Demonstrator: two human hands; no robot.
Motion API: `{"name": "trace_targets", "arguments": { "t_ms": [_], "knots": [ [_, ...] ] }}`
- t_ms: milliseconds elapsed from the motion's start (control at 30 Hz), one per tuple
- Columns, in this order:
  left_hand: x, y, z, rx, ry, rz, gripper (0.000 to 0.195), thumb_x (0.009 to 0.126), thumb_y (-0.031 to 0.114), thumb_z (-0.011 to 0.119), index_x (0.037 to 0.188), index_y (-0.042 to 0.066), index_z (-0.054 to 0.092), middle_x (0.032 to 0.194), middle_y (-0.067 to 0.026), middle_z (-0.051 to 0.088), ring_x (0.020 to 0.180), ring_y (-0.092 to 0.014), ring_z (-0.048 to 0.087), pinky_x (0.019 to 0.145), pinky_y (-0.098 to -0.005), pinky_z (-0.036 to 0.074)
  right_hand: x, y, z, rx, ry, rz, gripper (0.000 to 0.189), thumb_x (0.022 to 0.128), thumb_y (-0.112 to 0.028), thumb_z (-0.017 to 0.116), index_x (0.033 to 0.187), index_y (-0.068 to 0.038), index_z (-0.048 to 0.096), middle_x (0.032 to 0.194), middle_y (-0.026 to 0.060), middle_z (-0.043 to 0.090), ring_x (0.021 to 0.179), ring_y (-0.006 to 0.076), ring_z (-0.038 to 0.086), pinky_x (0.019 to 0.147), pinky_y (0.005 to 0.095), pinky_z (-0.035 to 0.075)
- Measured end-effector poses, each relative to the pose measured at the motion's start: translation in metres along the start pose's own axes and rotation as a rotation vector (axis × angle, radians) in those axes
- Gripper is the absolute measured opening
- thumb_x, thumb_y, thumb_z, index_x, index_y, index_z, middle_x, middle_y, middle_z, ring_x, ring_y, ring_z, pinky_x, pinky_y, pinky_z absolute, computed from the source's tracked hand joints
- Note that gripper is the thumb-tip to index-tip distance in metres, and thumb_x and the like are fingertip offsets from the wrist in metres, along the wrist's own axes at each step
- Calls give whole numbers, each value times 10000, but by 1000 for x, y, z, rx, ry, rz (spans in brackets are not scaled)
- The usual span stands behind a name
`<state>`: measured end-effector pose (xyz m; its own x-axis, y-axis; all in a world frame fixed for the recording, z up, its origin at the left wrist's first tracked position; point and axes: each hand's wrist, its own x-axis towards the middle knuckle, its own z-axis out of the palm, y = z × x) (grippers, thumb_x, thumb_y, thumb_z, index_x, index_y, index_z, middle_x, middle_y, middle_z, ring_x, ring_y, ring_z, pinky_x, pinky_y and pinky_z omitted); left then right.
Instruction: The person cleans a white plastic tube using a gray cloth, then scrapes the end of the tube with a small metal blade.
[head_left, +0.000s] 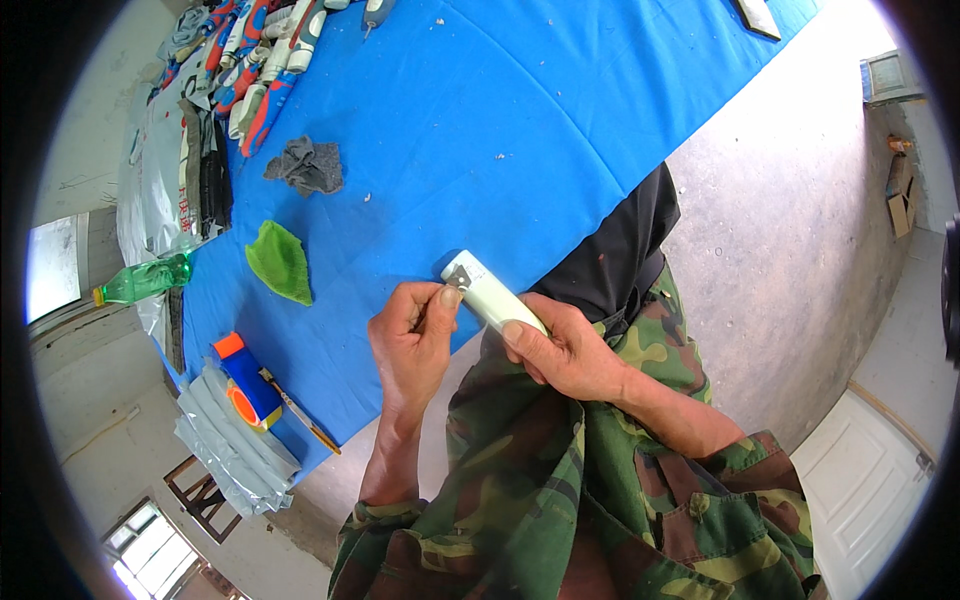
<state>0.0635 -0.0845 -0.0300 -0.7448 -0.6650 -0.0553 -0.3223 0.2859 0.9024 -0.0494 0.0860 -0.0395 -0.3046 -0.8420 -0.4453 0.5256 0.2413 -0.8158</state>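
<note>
My right hand (559, 345) grips the lower end of a pale, rounded plastic handle (499, 300), held at a slant above the table's near edge. Near its upper end is a small grey piece (459, 277), apparently metal, beside a label with print. At that piece, the thumb and forefinger of my left hand (416, 330) are pinched together, hiding part of it. Left of my hands, a green cloth (279, 262) lies on the blue table cover (465, 150). A crumpled dark grey cloth (306, 165) rests farther back.
Several red, blue and white plastic handles (270, 112) are heaped at the back left. A green bottle (146, 279) lies by plastic bags (154, 195). Front left are a blue-orange box (251, 382), a brush (300, 412) and grey bags (232, 442). A flat object (757, 16) lies far right.
</note>
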Motion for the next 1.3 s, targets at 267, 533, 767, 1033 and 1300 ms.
{"name": "trace_targets", "arguments": {
  "t_ms": [267,533,767,1033,1300],
  "knots": [
    [-5,2,1,46,-34,-10,184,1026,152,677,922,7,632,667,-8,617,601,-31,516,525,-216,384,0,2,0,10,2,-33,392,1072,-394,578,1037,-4,600,825,2,580,744,78,523,658,276,456],
    [-1,5,-5,-165,84,-263,190,1006,173,705,905,20,658,658,10,608,566,-23,482,495,-219,381,1,6,0,6,8,-32,407,1069,-408,581,1034,-3,600,823,4,581,742,78,528,657,278,459],
    [8,8,0,-231,113,-253,214,1026,222,680,915,44,640,650,-1,595,509,-20,449,456,-197,338,1,4,1,-15,21,-24,403,1063,-381,596,1076,22,603,843,36,597,783,111,554,689,310,478],
    [7,8,-1,-197,97,-250,212,1019,216,692,914,40,640,649,-3,603,512,-17,455,460,-195,345,0,7,4,-146,75,-96,420,1053,-359,601,1183,40,591,888,157,648,822,212,627,752,388,514],
    [6,8,-1,-204,103,-248,214,1016,217,699,912,39,640,652,-1,607,511,-19,457,459,-194,346,-2,0,4,-215,82,-94,435,1053,-361,597,1207,45,584,909,190,665,838,262,665,763,408,525]
  ]
}}
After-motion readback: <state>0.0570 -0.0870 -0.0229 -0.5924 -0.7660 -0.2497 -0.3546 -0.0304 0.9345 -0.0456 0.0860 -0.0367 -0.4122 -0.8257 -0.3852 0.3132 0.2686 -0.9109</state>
